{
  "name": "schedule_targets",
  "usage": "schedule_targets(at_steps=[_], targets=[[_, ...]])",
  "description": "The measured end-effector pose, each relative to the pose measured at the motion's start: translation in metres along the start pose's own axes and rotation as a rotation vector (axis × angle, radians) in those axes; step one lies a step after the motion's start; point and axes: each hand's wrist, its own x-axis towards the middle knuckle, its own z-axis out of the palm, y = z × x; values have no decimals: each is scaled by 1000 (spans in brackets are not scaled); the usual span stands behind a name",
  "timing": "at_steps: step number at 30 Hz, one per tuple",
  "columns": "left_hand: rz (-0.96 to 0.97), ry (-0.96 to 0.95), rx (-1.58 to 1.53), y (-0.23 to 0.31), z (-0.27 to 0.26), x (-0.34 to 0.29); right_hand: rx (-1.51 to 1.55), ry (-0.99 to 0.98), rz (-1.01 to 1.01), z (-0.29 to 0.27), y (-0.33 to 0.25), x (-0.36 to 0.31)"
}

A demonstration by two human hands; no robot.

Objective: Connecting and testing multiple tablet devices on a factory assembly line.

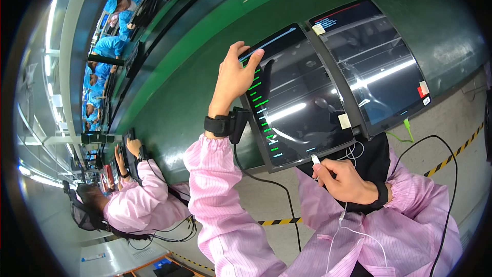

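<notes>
your left hand (237, 78) reaches forward to the left tablet's (302, 107) upper left corner, thumb over the screen; whether it grips, i cannot tell. your right hand (347, 180) bends inward, pinching a white plug (315, 159) at that tablet's lower edge. the green bench (197, 107) carries it by the near edge; striped tape (443, 164) crosses the floor (461, 107). there are two tablets, side by side.
</notes>
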Motion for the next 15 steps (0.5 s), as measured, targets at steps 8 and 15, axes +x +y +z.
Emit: schedule_targets(at_steps=[8,15], targets=[[29,-11,-5,3,-1,-3,56,-20,73,2,0,3],[34,-19,-42,-3,3,-2,115,-59,166,3,2,7]])
